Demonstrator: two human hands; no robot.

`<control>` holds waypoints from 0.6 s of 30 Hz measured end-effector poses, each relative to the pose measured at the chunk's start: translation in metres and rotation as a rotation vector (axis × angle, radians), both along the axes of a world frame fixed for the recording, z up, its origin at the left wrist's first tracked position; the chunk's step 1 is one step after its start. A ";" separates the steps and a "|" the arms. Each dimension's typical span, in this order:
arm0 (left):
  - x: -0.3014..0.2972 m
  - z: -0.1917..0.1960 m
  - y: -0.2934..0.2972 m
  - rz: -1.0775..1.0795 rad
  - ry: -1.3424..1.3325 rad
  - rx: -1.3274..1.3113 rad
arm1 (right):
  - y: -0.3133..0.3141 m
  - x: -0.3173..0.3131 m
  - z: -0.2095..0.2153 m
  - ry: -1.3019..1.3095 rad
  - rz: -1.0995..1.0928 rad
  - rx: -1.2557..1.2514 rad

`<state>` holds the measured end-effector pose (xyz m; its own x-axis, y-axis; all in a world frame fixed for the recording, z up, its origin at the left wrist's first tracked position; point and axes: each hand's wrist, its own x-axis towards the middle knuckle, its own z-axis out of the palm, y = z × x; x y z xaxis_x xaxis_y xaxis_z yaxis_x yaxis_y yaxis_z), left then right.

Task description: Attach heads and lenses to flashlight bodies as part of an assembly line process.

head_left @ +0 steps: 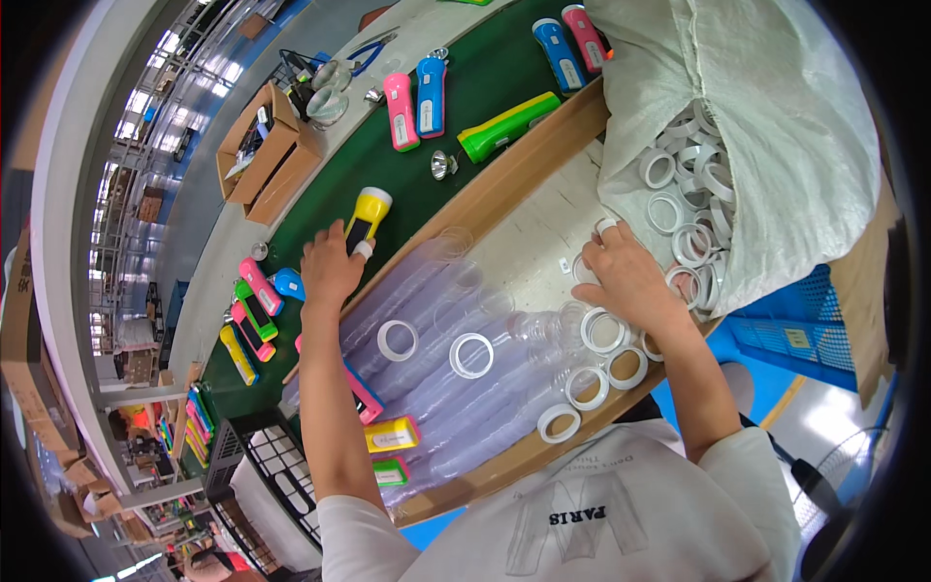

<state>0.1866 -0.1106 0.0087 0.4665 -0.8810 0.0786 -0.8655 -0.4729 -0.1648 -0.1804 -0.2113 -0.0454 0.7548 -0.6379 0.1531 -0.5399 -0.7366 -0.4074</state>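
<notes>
My left hand (332,269) is closed around the lower end of a yellow flashlight (372,205) with a black panel and a white head rim, over the green belt. A white cover sits on one of its fingertips. My right hand (628,278), with another white cover on a finger, is at the mouth of a white woven bag (776,116). Its thumb and fingers curl about a white ring (581,269), partly hidden by them. Many loose white rings (665,212) spill from the bag, and more (472,355) lie on clear plastic sleeves of stacked discs (417,301).
A cardboard tray (533,160) holds the sleeves and bag. Pink, blue and green flashlights (432,95) lie along the green belt (320,209), with a loose reflector (443,165). Beyond are a cardboard box (281,160) and wire cutters. A blue crate (795,325) stands right, a black crate (276,466) left.
</notes>
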 end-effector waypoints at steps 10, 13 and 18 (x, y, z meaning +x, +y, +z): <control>-0.110 -0.023 -0.035 -0.581 -0.074 -0.064 | -0.006 0.025 0.026 -0.327 0.031 0.022; -0.095 -0.022 -0.021 -0.537 0.098 -0.133 | 0.000 0.038 0.036 -0.319 0.084 -0.040; -0.097 0.019 -0.010 -0.219 0.919 -0.478 | 0.001 0.056 0.039 -0.312 0.090 0.072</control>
<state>0.0893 -0.1209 0.0276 0.3575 -0.9238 0.1370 -0.6372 -0.1340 0.7589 -0.1242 -0.2106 -0.0063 0.7323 -0.5887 0.3423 -0.3155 -0.7388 -0.5955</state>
